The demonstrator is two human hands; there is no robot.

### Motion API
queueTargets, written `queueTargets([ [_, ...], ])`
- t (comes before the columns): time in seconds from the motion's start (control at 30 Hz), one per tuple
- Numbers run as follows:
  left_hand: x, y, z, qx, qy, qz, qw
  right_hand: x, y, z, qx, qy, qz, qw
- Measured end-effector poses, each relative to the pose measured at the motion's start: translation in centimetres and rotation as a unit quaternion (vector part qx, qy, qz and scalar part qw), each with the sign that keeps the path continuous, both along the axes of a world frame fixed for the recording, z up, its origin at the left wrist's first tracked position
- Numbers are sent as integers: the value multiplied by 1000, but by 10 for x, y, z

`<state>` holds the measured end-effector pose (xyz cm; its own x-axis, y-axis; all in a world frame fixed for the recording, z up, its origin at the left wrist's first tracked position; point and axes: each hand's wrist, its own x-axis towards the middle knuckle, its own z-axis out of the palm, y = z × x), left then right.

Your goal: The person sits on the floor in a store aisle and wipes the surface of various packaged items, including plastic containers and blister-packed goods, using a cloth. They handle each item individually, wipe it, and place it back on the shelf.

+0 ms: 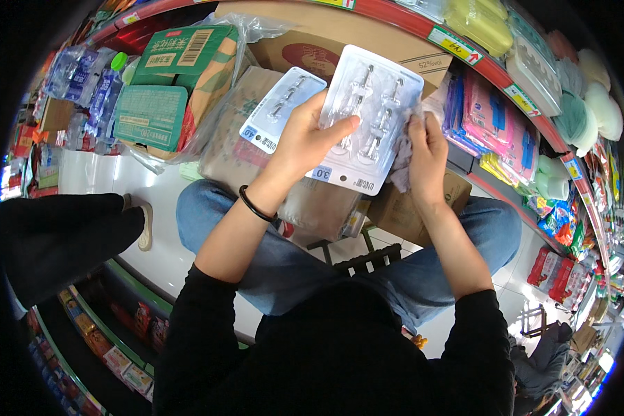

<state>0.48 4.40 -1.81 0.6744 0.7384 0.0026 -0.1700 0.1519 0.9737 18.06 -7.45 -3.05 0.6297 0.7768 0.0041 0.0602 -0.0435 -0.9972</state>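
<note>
My left hand [312, 127] grips a blister card of hooks [366, 119] by its left edge, thumb across the clear plastic front. The card holds several metal hooks in two columns and bears writing. At the card's right edge, my right hand [427, 153] pinches a greyish-purple cloth [403, 156] against or close beside it. A second, smaller hook card [286, 106] lies left of my left hand, on a plastic-wrapped pack [223, 140]. Part of that pack is hidden by my forearm and the larger card.
Cardboard boxes [291, 44] stand behind the cards, below a red shelf edge [395, 26]. Plastic-wrapped green cartons [161, 88] and water bottles [104, 99] are at left. Pink packets [491, 117] fill the right shelf. Another person's dark-clothed legs [62, 244] are at far left.
</note>
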Motion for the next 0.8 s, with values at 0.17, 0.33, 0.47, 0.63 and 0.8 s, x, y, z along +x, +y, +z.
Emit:
queueTargets([
  [0.17, -6, 7, 1, 3, -20, 78, 997, -21, -7, 2, -19, -8, 84, 996],
  [0.33, -6, 15, 2, -68, -78, 122, 987, -31, -8, 3, -33, 39, 112, 992],
  [0.47, -5, 15, 2, -90, -91, 163, 978, -36, -9, 12, -36, 7, 119, 992],
  [0.63, 3, 0, 2, -196, -126, 185, 955, -38, -12, 0, -17, 31, 85, 996],
  [0.8, 1, 4, -6, -235, -159, 154, 946, -49, -17, -10, -18, 123, 70, 990],
])
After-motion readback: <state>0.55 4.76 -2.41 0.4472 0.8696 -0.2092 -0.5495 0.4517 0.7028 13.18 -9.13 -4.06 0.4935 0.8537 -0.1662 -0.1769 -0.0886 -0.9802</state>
